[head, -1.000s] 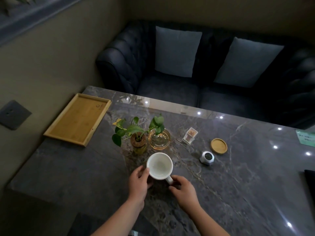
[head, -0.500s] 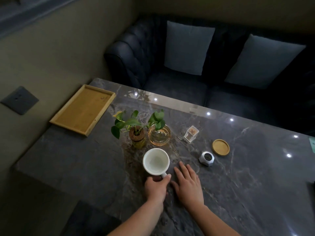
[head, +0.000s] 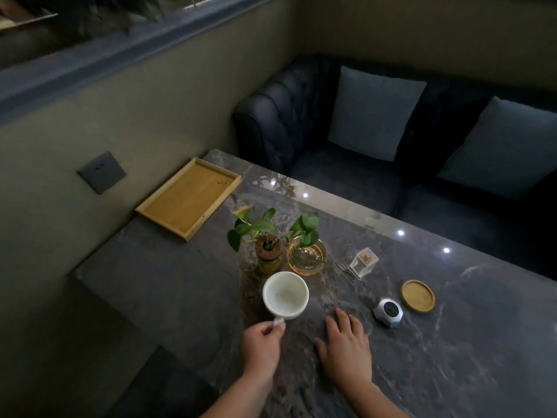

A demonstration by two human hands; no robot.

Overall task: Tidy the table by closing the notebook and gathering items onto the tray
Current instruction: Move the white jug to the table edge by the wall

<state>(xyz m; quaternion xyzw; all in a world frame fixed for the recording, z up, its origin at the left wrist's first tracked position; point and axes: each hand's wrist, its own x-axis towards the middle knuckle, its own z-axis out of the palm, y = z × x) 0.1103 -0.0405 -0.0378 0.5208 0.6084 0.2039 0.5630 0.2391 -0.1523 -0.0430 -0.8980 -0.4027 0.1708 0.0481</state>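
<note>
A white mug stands empty on the dark marble table, its handle pointing toward me. My left hand pinches that handle. My right hand lies flat on the table with fingers spread, to the right of the mug and holding nothing. A bare wooden tray sits at the table's far left corner against the wall. No notebook is in view.
Behind the mug stand a small potted plant and an amber glass ashtray. To the right are a clear toothpick holder, a silver faceted gadget and a round wooden coaster. A dark sofa with two cushions lies beyond the table.
My left hand has slid from the mug's side to its handle and closed on it. My right hand has let go of the handle and flattened on the table.
</note>
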